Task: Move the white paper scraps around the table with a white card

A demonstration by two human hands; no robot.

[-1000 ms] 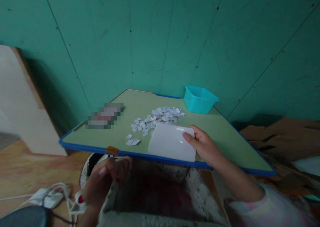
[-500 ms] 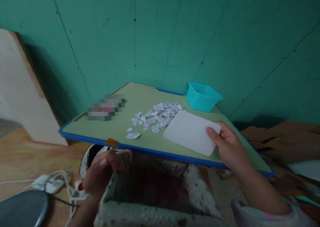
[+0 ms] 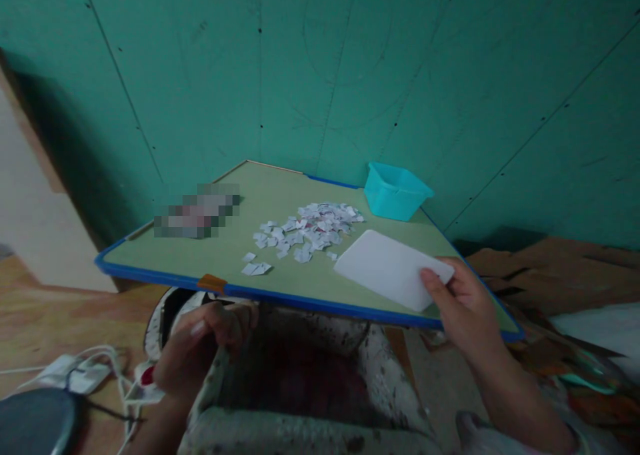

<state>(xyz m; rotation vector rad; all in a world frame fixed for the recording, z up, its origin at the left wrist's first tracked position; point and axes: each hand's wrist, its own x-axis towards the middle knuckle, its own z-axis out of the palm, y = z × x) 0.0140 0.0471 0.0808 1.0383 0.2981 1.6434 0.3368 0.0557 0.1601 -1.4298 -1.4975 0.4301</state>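
My right hand (image 3: 467, 301) grips a flat white card (image 3: 390, 268) with rounded corners by its right end, thumb on top. The card is tilted over the right front of the pale green tabletop (image 3: 280, 181). Just beyond its left side lies a heap of small white paper pieces (image 3: 320, 225), some strewn toward the front left. Below the table's front edge, my left hand (image 3: 213, 335) has its fingers curled over the left rim of a speckled cloth-lined bin (image 3: 300, 421). The bin's dark, reddish inside faces up.
A turquoise plastic basket (image 3: 397, 191) stands at the table's back right, near the green wall (image 3: 200, 75). A pixelated flat item (image 3: 197, 211) lies at the left. White cables and a power strip (image 3: 75, 375) are on the floor, beside a dark round seat (image 3: 40, 421). Cardboard (image 3: 560, 275) lies right.
My right hand has drawn the card slightly away from the paper heap, showing more of the heap's near edge. The whole view has shifted a little. My left hand keeps its place at the bin.
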